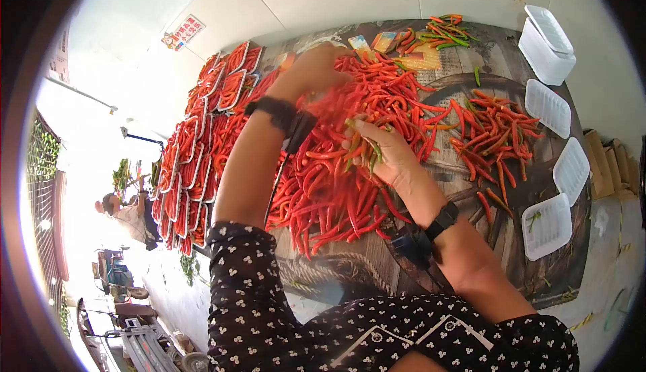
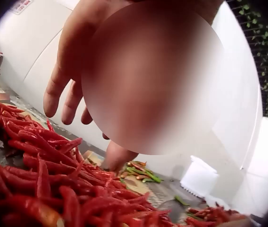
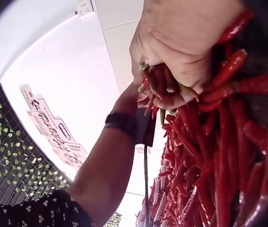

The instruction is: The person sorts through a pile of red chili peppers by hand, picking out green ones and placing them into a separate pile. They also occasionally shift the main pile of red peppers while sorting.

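Right hand clamped on bunch of slim red chilli peppers, green stems together, likely for evenness. Left hand, fingers apart, empty, over heaped red chilli pile on table.

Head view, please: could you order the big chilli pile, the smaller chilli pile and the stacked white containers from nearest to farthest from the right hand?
1. Big chilli pile: directly under the right hand, which grips a bunch of chillies.
2. Smaller chilli pile: to the hand's right, apart from the big one.
3. Stacked white containers: far corner, upper right of the view.
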{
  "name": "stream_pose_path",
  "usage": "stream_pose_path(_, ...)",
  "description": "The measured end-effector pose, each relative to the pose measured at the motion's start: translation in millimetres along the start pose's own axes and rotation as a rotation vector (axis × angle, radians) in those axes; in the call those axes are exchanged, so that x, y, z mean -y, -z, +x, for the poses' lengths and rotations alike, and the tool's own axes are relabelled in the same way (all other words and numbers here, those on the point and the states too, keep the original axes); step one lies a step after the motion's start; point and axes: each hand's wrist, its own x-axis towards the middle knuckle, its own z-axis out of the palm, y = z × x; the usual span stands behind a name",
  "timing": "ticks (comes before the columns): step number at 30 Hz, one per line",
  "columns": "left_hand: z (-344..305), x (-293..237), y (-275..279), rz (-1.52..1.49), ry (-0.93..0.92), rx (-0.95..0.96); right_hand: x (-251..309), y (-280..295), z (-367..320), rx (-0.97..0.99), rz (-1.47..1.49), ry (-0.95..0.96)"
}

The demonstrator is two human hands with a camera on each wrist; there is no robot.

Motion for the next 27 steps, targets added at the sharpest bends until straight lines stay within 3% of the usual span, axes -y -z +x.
stream_pose_path(1,10,12,-8,0.149,-0.137,-0.024,0,0,0,-0.002,-0.003,0.003)
stream_pose_path(2,21,23,-17,0.147,-0.142,-0.027,-1,-1,0,-0.002,0.011,0.007)
stream_pose_path(4,39,37,-32,0.197,-0.19,0.202,-1,0,1,0.007,0.029,0.014)
stream_pose_path(8,27,33,-29,0.063,-0.059,0.252,-1,1,2,0.022,0.04,0.0)
stream_pose_path(10,12,24,-6,0.365,-0.092,0.441,0,2,2,0.049,0.039,0.006)
stream_pose_path(12,-19,28,15,0.089,0.018,0.418,0,2,2,0.08,0.043,0.017)
stream_pose_path(15,-71,41,27,0.226,0.134,0.361,-4,1,3,0.049,0.003,0.051)
stream_pose_path(17,-113,36,29,-0.071,0.157,0.057,-2,-1,2,0.017,-0.03,0.056)
stream_pose_path(21,-172,4,28,-0.169,0.277,-0.019,0,-1,1,-0.03,-0.072,0.013)
stream_pose_path(23,-190,-19,27,-0.062,0.288,-0.064,0,-1,0,0.009,-0.083,0.02)
stream_pose_path(24,-195,-31,27,-0.135,0.369,0.01,0,-3,-2,-0.014,-0.078,0.015)
stream_pose_path(27,-203,-61,12,-0.102,0.293,0.004,1,-3,-1,-0.016,-0.083,0.014)
